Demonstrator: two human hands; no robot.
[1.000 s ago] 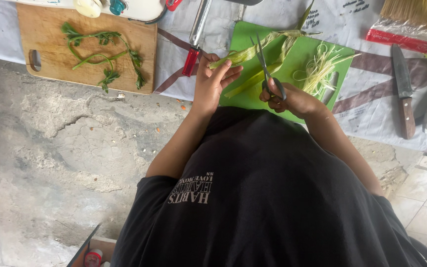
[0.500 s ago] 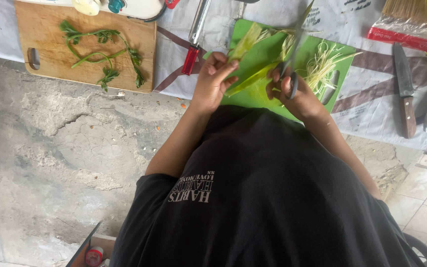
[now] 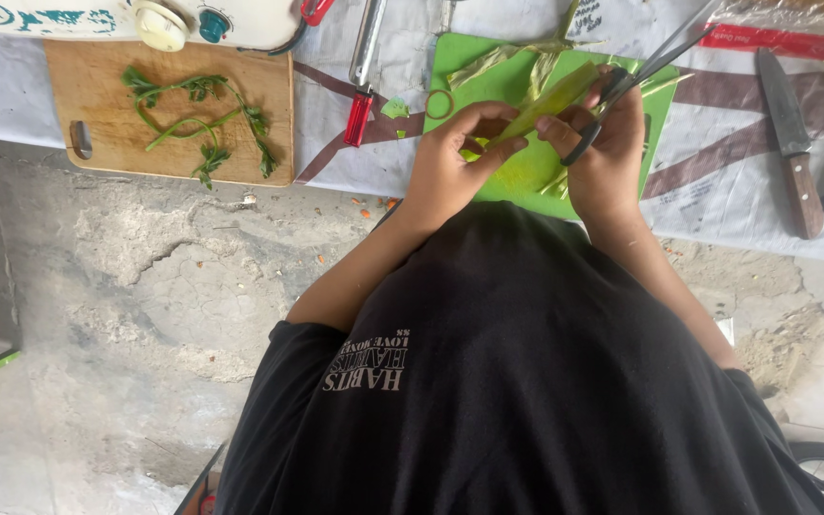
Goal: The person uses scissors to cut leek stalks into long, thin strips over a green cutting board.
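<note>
Snipping cleanly here calls, I judge, for the left hand (image 3: 450,162) to keep the yellow-green leaf strip (image 3: 550,100) pinched taut above the green cutting board (image 3: 488,67) while the right hand (image 3: 607,143), its fingers clenched through the loops of the scissors (image 3: 641,72), closes the blades squarely across it. Compared with half a second earlier, both hands sit closer together, and the strip is raised between them rather than lying low on the board.
</note>
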